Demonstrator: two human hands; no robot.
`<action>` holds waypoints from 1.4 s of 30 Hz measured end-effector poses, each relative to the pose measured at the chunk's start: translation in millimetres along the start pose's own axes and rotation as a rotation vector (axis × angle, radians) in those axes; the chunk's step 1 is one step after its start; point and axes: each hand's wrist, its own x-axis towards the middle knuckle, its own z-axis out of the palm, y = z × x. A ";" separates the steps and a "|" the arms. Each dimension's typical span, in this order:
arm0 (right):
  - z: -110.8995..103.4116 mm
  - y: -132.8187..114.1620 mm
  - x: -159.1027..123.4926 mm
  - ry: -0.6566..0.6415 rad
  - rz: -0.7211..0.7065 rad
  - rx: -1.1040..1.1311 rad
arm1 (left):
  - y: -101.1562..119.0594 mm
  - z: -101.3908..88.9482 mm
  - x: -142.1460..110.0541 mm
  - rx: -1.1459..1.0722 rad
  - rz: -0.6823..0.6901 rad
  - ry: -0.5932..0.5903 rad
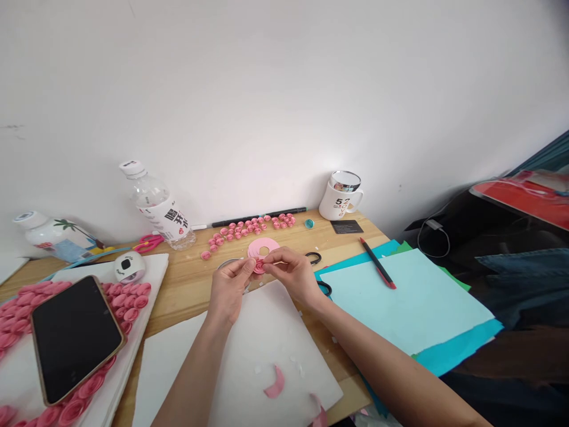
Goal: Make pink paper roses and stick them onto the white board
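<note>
Dozens of pink rosettes (128, 302) are gathered well to the left of the left hand (227, 287), with a phone (77, 338) laid across them, perhaps simply for want of space. Beyond the left hand, smaller coils (249, 228) are lined up near the wall, seemingly kept out of the way. Between the two hands a pink spiral (258, 268) is held — pinched on its left by the left thumb and forefinger, and on its right by the drawn-together fingertips of the right hand (294, 274), probably so that the winding cannot spring loose. To the right of the right hand, a black scissor handle (329, 289) is left within easy reach; farther right, a pen (377, 263) is rested on a pale blue sheet (413, 296).

The rosettes appear to be wound from matte paper, while the phone is faced with smooth dark glass. Layered edges are shown by the spiral; just beyond it, a flat ring (267, 242) is pierced by a round hole. Nearer than the hands, a crescent-shaped scrap (275, 382) is curled on a plain white sheet (249, 356).
</note>
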 end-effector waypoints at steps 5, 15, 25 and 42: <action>-0.5 -0.3 -0.3 0.030 -0.083 -0.058 | 0.9 -0.3 0.0 -0.004 -0.007 -0.006; -0.6 1.4 -1.9 0.009 -0.334 -0.400 | -0.7 2.2 -0.3 0.051 0.043 0.057; -2.5 5.0 -0.8 0.006 -0.421 -0.445 | -2.3 0.5 0.6 0.126 0.070 0.041; -9.1 10.3 -2.3 -0.114 -0.708 -0.841 | -3.5 4.8 -0.4 0.148 0.054 0.051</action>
